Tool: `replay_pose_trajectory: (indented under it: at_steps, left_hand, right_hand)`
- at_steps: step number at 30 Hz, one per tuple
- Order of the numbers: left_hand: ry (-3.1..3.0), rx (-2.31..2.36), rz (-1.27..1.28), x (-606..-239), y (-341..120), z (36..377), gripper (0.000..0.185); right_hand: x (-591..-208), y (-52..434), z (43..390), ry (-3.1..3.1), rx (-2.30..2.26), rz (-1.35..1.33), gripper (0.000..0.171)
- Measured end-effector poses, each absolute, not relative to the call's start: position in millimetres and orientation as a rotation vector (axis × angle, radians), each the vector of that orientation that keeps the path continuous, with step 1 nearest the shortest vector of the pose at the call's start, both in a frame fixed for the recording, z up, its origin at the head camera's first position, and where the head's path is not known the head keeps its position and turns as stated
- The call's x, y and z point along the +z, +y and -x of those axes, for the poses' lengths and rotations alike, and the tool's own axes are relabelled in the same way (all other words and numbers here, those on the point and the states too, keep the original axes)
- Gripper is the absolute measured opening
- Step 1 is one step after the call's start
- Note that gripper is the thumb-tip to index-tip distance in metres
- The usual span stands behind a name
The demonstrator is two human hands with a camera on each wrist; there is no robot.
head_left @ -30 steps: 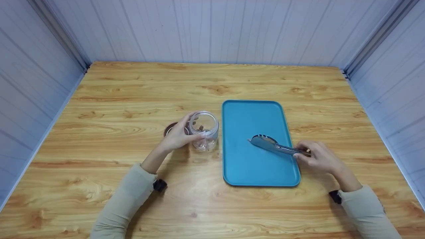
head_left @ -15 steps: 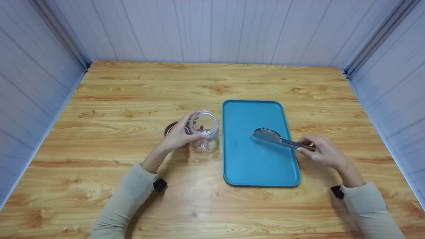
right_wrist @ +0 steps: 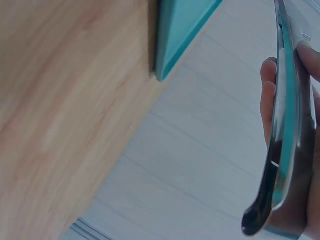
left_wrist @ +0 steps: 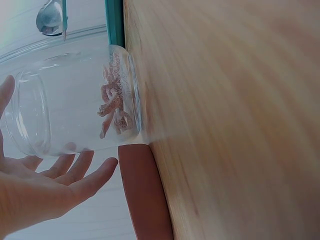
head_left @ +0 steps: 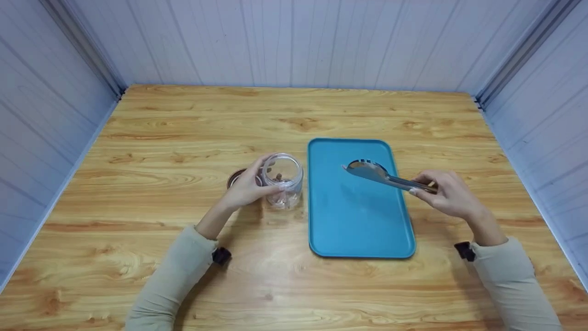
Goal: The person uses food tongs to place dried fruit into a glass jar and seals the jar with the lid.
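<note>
Over the teal tray (head_left: 358, 230), the right hand (head_left: 448, 195) pinches the handle end of metal serving tongs (head_left: 381, 174), fingers and thumb curled round both arms. Tong heads look near together, spoon-shaped end raised above the tray's far half, not touching it. Right wrist view shows the fingers (right_wrist: 269, 90) wrapped on the tongs' edge; how far the tips gape can't be told there.

Left hand (head_left: 245, 188) steadies a clear open jar (head_left: 284, 180) standing upright on the wooden table (head_left: 183, 119), just left of the tray. From the left wrist view the fingers (left_wrist: 75, 172) look fairly straight, resting against the glass, not clamped hard. Small brownish-pink pieces (left_wrist: 114, 107) sit at the jar bottom. Brown lid (left_wrist: 142, 195) lies flat on the table, touching the jar on its left side.

Judgement for doing the step well: keep the jar held firm and upright, since its mouth is narrow. Bring the tongs in nearly closed, tips first, steep angle down the mouth. Open only once inside, squeeze gently on one piece. Lift straight up to avoid knocking the rim.
</note>
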State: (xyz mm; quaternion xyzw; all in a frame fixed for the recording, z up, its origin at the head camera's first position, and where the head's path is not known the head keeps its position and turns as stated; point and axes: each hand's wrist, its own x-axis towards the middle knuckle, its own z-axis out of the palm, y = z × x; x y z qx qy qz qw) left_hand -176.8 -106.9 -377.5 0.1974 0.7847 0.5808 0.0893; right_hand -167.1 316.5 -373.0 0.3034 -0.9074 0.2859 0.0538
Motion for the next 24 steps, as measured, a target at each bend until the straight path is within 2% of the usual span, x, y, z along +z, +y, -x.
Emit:
replay_pose_trajectory:
  at_steps: [11, 24]
  left_hand:
    - [2.359, 1.715, -0.582, -376.6, -106.2, 176.9, 0.071]
    - [2.371, 1.701, -0.566, -378.3, -106.9, 178.0, 0.071]
  right_hand:
    - [-355.9, 293.6, 179.7, -2.728, 0.891, -0.971, 0.009]
    - [-350.4, 260.6, 193.0, -2.573, 0.91, -1.169, 0.013]
